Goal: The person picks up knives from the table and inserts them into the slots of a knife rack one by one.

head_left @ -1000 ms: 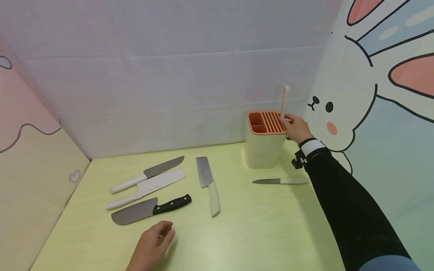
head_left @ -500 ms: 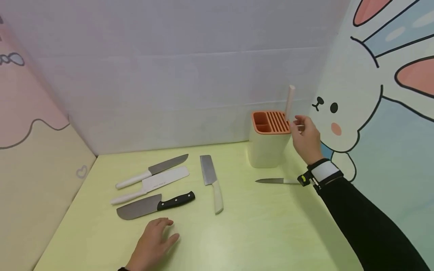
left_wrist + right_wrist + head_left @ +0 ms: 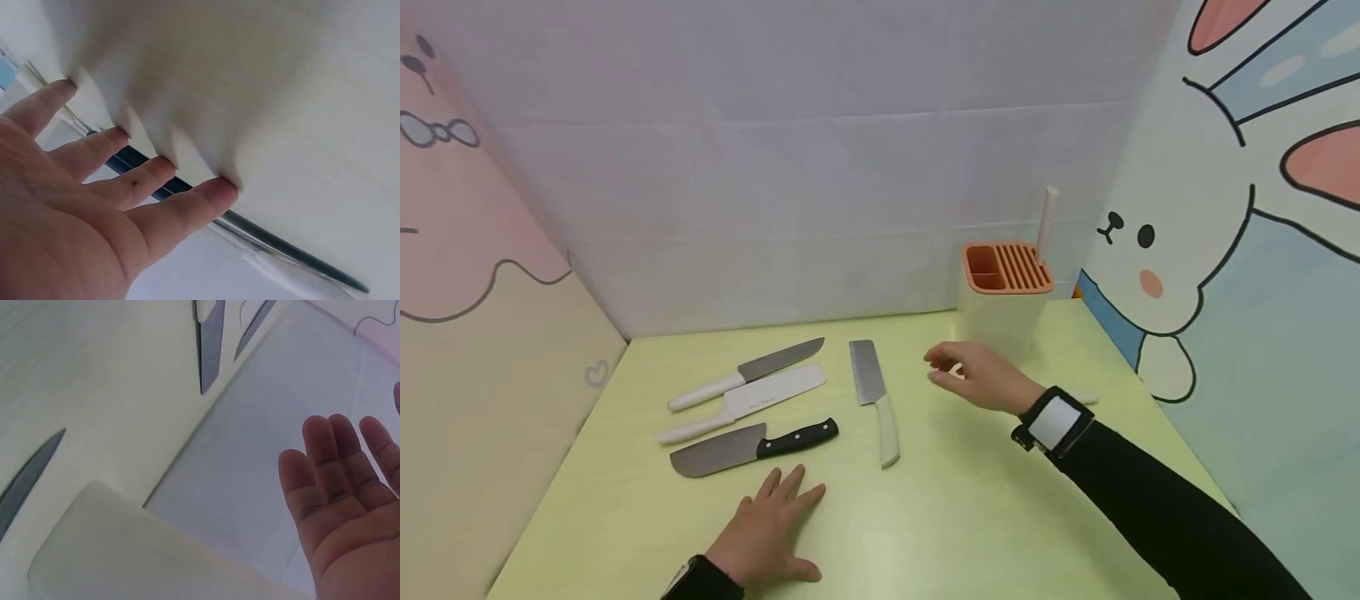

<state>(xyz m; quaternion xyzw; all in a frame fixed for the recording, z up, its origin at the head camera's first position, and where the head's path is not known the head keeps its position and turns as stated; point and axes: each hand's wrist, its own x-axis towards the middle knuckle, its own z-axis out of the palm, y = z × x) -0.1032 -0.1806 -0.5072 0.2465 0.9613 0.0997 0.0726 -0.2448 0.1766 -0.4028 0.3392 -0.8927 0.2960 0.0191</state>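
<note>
My left hand is spread, fingers apart, over the table just in front of a black-handled knife; it holds nothing. Its outstretched fingers show in the left wrist view. My right hand, also holding nothing, hovers in front of the knife block, fingers slightly bent. A pale handle stands upright in a slot at the block's right side. Behind my right hand and wrist lies a small knife, mostly hidden in the head view; its blade appears in the right wrist view.
At left, a white knife and a white-handled knife lie beyond the black-handled one. A cream-handled cleaver lies mid-table between my hands. A white wall covering rises behind the table.
My right hand has let go of the pale handle, leaving it in the block, and moved left and down towards the table's middle. My left hand's fingers have spread.
</note>
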